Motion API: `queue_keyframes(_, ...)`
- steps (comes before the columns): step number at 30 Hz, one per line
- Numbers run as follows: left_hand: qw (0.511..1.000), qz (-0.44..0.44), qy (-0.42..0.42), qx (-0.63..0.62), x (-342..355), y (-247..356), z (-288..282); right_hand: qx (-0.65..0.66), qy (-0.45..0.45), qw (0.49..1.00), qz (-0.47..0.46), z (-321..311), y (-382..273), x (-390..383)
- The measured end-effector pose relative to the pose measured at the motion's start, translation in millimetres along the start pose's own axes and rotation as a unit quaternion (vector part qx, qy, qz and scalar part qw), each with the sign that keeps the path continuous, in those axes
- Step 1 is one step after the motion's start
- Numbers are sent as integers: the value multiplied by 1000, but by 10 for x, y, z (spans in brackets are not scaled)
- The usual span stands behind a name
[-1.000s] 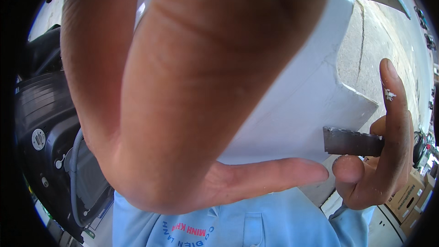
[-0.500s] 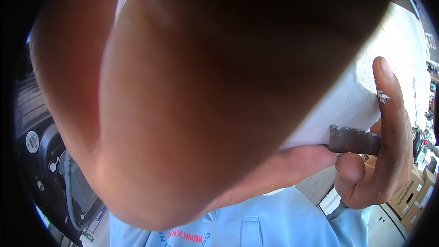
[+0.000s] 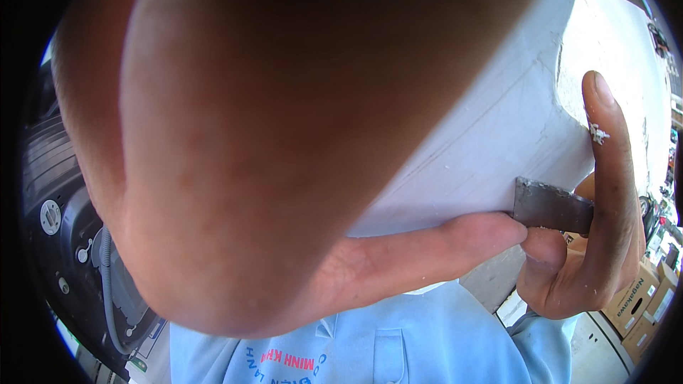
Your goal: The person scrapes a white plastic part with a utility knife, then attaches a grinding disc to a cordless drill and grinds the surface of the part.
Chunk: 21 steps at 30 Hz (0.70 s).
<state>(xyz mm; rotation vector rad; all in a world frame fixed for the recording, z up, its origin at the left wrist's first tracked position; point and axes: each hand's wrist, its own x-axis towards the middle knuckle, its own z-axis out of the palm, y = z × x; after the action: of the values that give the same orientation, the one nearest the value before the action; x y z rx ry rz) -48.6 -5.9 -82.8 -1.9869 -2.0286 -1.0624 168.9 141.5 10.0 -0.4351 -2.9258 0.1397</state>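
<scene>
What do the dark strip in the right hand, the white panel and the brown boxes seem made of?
Dark strip: probably metal, dull grey, judging by its thin, flat shape, though stiff plastic is possible.
White panel: painted metal or plastic; its smooth, faintly marked surface leaves that open.
Brown boxes: most likely cardboard, matt, one with a cut-out slot.

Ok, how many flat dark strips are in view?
1: the flat dark strip held in the right hand, by the thumb tip of the left hand, which could hide others.
</scene>
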Motion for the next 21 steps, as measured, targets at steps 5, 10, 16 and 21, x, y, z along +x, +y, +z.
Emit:
queue_keyframes(5, 1000, -15, 2, 14, -6, 35, -102, 46, 59, 992, -97, 86, 249, 2)
queue_keyframes(10, 1000, -21, 19, 12, -42, 35, -53, 39, 87, 992, -77, 166, 188, 13)
queue_keyframes(16, 999, -34, 30, 15, -57, 89, -26, 28, 94, 995, -28, 152, 73, -38)
queue_keyframes(21, 999, -36, 23, 8, -35, 56, -43, 28, 77, 997, -11, 108, 39, -33)
